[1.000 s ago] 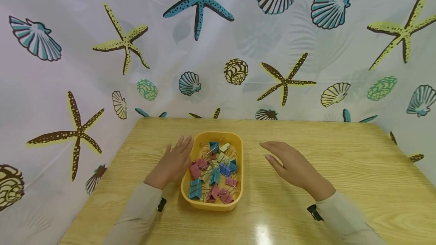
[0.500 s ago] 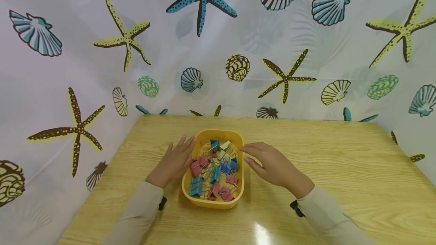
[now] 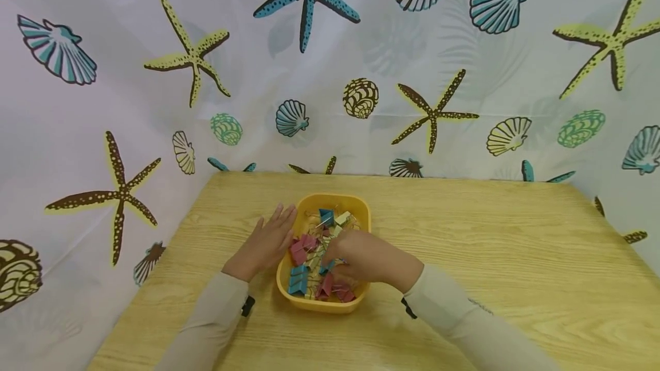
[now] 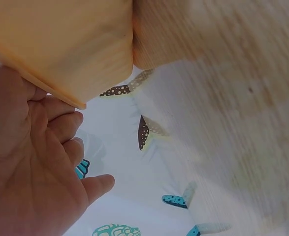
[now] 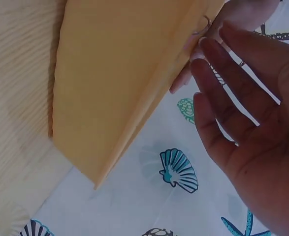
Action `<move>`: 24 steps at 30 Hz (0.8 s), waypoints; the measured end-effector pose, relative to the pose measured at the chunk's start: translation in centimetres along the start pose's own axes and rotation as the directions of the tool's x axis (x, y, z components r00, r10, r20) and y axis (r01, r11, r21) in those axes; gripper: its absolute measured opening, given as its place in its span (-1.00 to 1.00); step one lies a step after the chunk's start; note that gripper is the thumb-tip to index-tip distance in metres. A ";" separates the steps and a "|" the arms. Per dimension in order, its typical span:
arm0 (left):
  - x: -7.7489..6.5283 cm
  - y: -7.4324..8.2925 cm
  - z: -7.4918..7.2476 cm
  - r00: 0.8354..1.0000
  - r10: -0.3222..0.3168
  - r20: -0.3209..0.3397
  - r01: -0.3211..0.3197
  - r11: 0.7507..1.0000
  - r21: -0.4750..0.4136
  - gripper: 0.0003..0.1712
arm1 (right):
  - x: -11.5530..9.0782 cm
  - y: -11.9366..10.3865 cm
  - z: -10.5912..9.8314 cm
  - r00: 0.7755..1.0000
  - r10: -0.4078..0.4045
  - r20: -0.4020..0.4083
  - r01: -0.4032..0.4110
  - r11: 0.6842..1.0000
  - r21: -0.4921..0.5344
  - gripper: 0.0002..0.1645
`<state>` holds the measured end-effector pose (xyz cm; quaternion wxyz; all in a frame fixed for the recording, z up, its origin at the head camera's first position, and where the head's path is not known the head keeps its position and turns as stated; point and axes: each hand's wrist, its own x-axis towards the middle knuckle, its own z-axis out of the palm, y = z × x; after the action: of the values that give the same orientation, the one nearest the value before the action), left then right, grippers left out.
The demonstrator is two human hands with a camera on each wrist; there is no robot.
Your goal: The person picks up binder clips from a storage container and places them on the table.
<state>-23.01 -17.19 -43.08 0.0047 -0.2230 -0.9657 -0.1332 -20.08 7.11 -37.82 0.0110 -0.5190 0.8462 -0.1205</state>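
A yellow plastic basket (image 3: 330,307) stands on the table, holding several binder clips in teal, pink, pale yellow and blue. Among them are a large teal binder clip (image 3: 298,280) at the near left and a pink binder clip (image 3: 299,252) along the left side. My left hand (image 3: 264,246) rests against the basket's left rim, its fingers extended. Over the clips is my right hand (image 3: 375,257), reaching in from the right with fingers bent downward, hiding several clips. In the right wrist view, the right fingers (image 5: 218,93) look loosely spread, with no clip visible between them.
The wooden table (image 3: 495,233) extends to both sides of the basket. A white curtain (image 3: 330,147) printed with starfish and shells surrounds the table at the back and sides.
My right hand has moved left from the table's right side, past the basket's rim, to over the clips. My left hand stays at the left rim.
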 end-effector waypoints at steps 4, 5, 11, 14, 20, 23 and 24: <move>0.0 0.1 -0.1 1.000 -0.009 -0.002 0.009 1.000 -0.005 -0.37 | 0.7 -0.4 0.5 0.999 0.008 0.050 -0.008 1.000 -0.009 -0.89; 0.0 0.2 -0.1 1.000 -0.014 0.000 0.014 1.000 -0.003 -0.37 | 0.8 -0.5 0.6 0.998 0.015 0.053 -0.014 1.000 -0.014 -0.90; 0.2 0.2 -0.1 1.000 -0.027 0.012 0.027 1.000 -0.003 -0.37 | 0.9 -0.7 0.7 0.997 0.055 0.060 -0.053 0.998 -0.034 -0.92; 0.4 0.0 -0.1 1.000 -0.018 0.008 0.018 1.000 -0.004 -0.37 | 1.0 -0.5 0.7 0.997 0.064 0.044 -0.063 0.998 -0.032 -0.96; 0.7 -0.5 -0.1 1.000 -0.024 0.018 0.024 1.000 -0.001 -0.37 | 1.4 -0.2 0.8 0.998 0.057 0.011 -0.057 0.998 -0.020 -0.91; 0.9 -0.6 -0.2 1.000 -0.019 0.019 0.019 1.000 -0.004 -0.37 | 1.6 -0.1 0.7 0.999 0.052 -0.008 -0.052 0.999 -0.011 -0.89; 0.9 -0.7 -0.2 1.000 -0.015 0.015 0.015 1.000 -0.005 -0.37 | 1.6 -0.1 0.6 0.998 0.052 -0.017 -0.053 0.999 -0.012 -0.88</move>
<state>-24.16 -17.41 -42.96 -0.0043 -0.2167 -0.9670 -0.1341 -20.63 5.54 -38.25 0.0041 -0.4956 0.8603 -0.1193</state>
